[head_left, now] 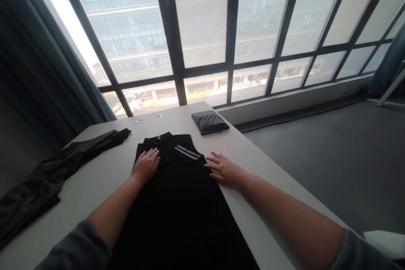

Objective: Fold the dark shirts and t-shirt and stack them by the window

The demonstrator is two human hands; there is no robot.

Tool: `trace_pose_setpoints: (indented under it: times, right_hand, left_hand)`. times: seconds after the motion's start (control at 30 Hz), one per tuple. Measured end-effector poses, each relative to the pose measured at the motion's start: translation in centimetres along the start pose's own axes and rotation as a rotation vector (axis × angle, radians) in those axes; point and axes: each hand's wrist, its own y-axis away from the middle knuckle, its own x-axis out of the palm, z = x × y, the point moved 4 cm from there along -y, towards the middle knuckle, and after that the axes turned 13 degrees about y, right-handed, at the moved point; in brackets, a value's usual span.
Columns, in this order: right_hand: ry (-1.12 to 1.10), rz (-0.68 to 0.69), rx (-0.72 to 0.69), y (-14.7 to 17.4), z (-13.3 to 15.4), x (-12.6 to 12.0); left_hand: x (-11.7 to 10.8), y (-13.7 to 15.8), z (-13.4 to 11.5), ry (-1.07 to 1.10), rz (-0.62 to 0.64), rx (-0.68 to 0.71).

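Note:
A black collared garment (180, 202) lies spread lengthwise on the white table (104, 173), its collar toward the window. One cuff with two pale stripes (187, 152) is folded across its upper right part. My left hand (147, 165) rests flat on the garment's upper left side, fingers extended and holding nothing. At the right edge of the garment my right hand (226, 170) lies palm down, fingers spread, the fingertips touching the cloth and the rest over the tabletop. The garment's lower end runs out of view at the bottom.
A folded dark garment with pale edging (210, 122) sits near the table's far right corner. Another dark garment (41, 181) lies loosely along the left side. Beyond are a large window (202, 12), a dark curtain (47, 38) and grey floor (316, 143).

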Motion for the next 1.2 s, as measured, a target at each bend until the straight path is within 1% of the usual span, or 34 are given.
trace_pose_setpoints:
  times: [0.07,0.1,0.17,0.23,0.33,0.53,0.63,0.7,0.8,0.9,0.97,1.1,1.2]
  right_hand:
    - [-0.005,0.015,-0.01,0.0,0.1,0.0]
    - [-0.008,0.019,-0.012,0.0,0.2,0.0]
    - [-0.007,0.03,-0.011,0.1,0.4,-0.1]
    - [-0.001,0.053,-0.008,0.2,0.5,-0.2]
    - [0.002,0.048,-0.013,0.3,0.6,-0.3]
    - [-0.043,-0.058,-0.072,0.2,0.0,0.4]
    - [-0.078,-0.102,-0.097,0.0,-0.3,0.6]
    - [-0.092,-0.132,-0.11,-0.1,-0.4,0.5]
    - [-0.112,-0.172,-0.108,-0.1,-0.7,0.2]
    - [-0.117,-0.18,-0.08,-0.1,-1.3,0.2]
    - [-0.121,-0.175,-0.062,-0.3,-1.8,0.3]
    - [-0.132,-0.167,-0.03,-0.4,-2.6,0.7]
    - [-0.163,-0.176,-0.02,-0.5,-2.7,0.9]
  left_hand:
    - [0.8,1.0,-3.0,0.025,0.044,0.073]
    - [1.2,1.5,-4.4,0.043,0.078,0.079]
    - [1.7,2.8,-6.5,0.084,0.155,0.046]
    - [1.7,4.4,-8.2,0.12,0.231,0.026]
    - [0.9,7.9,-11.1,0.171,0.336,0.122]
    - [-1.9,16.8,-18.5,0.285,0.48,0.37]
    - [-3.6,19.1,-22.2,0.359,0.588,0.471]
    - [-4.7,19.5,-24.6,0.424,0.628,0.581]
    - [-6.1,18.9,-27.9,0.483,0.594,0.772]
    - [-6.5,17.8,-30.7,0.416,0.508,0.896]
    - [-6.4,17.2,-32.3,0.346,0.479,0.96]
    - [-5.9,16.7,-34.2,0.218,0.483,1.109]
    - [-5.5,16.6,-34.4,0.224,0.409,1.177]
